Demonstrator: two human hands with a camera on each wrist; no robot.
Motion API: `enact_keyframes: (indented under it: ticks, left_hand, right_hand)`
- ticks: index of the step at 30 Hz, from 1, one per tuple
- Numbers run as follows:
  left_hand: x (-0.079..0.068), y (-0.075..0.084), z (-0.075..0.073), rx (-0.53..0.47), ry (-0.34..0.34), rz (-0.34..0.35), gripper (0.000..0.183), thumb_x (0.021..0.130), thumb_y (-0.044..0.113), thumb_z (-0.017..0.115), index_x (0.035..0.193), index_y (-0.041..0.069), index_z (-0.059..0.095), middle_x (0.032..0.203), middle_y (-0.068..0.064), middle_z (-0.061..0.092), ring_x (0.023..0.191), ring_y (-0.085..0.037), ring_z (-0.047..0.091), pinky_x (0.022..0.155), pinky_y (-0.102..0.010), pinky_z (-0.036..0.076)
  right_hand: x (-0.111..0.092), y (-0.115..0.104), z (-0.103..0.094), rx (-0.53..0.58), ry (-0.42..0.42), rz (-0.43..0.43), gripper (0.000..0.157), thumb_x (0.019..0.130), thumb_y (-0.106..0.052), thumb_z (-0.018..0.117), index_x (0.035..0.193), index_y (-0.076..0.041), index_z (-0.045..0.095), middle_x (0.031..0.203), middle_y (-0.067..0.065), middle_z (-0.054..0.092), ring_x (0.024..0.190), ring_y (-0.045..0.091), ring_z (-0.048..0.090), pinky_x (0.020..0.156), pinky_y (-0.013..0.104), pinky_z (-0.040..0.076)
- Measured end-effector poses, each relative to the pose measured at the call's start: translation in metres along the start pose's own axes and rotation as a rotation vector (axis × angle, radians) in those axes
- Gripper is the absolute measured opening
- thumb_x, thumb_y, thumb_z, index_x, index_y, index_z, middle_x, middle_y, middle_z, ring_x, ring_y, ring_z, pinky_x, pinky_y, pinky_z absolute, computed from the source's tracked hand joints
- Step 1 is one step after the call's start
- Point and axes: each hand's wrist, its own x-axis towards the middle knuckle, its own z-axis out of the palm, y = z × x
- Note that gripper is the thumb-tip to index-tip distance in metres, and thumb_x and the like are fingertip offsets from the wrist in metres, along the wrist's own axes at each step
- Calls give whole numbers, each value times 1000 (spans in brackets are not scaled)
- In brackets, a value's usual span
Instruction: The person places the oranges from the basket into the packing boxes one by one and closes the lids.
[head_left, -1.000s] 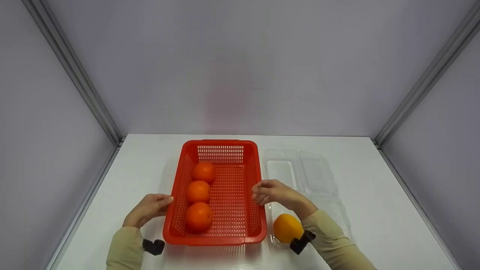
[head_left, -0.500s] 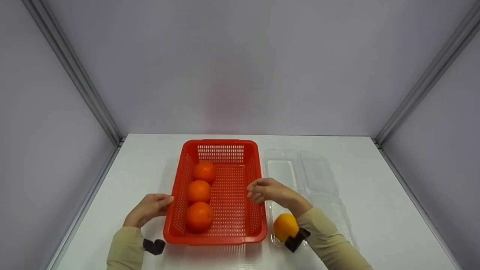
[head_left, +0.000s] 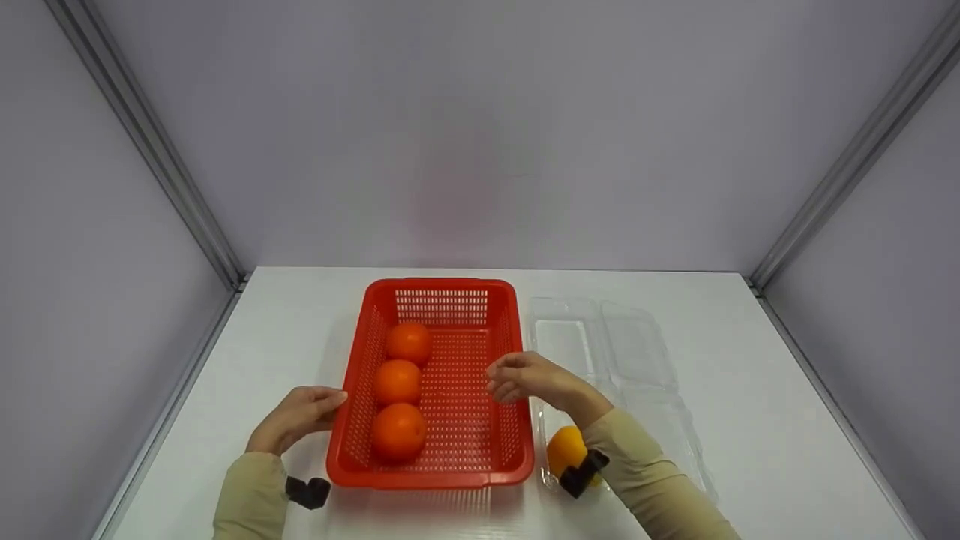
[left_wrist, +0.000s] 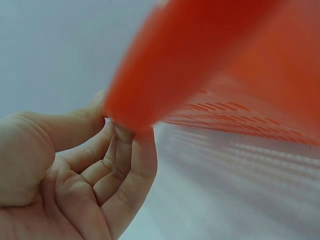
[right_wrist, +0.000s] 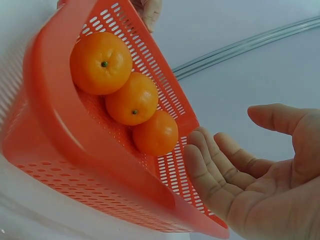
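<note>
A red slotted plastic basket (head_left: 461,375) stands on the white table. Three oranges lie in a row along its left side: a far orange (head_left: 409,343), a middle orange (head_left: 397,382) and a near orange (head_left: 399,433). My left hand (head_left: 300,412) holds the basket's left rim, thumb on top and fingers beneath, as the left wrist view shows. Over the right rim hovers my right hand (head_left: 536,379), its fingers loosely bent and nothing in it. In the right wrist view, its palm (right_wrist: 270,195) faces the oranges, thumb apart from the fingers.
Right of the basket lies an opened clear plastic clamshell box (head_left: 637,345). A yellower orange (head_left: 564,450) sits in its near left part, partly covered by the black wrist mount (head_left: 585,472). Pale walls (head_left: 480,150) surround the table (head_left: 772,390) at the back and sides.
My right hand has moved a little to the left, from the basket's right rim to over its inside. The left hand, the basket and the oranges have stayed put.
</note>
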Motion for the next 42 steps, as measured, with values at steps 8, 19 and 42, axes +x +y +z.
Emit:
enact_keyframes:
  ticks: [8, 19, 42]
  left_hand:
    - [1, -2, 0, -10, 4, -14, 51, 99, 27, 53, 128, -15, 52, 93, 2, 72, 81, -6, 66, 81, -26, 58]
    - [0, -1, 2, 9, 40, -30, 53, 98, 30, 55, 128, -13, 52, 96, 0, 72, 83, -8, 67, 85, -30, 58]
    - [0, -1, 1, 2, 35, -18, 52, 99, 30, 54, 128, -13, 52, 100, -2, 73, 86, -7, 68, 85, -29, 58]
  right_hand:
    - [7, -1, 5, 17, 10, 14, 25, 98, -13, 48, 113, 5, 57, 93, 5, 64, 78, 10, 61, 77, 24, 57]
    - [14, -3, 10, 40, -4, 9, 24, 99, -12, 46, 112, 6, 57, 87, 3, 60, 74, 9, 56, 76, 24, 56]
    - [29, -7, 21, -39, 50, 20, 27, 98, -11, 47, 112, 9, 59, 97, 15, 67, 79, 14, 64, 89, 41, 58]
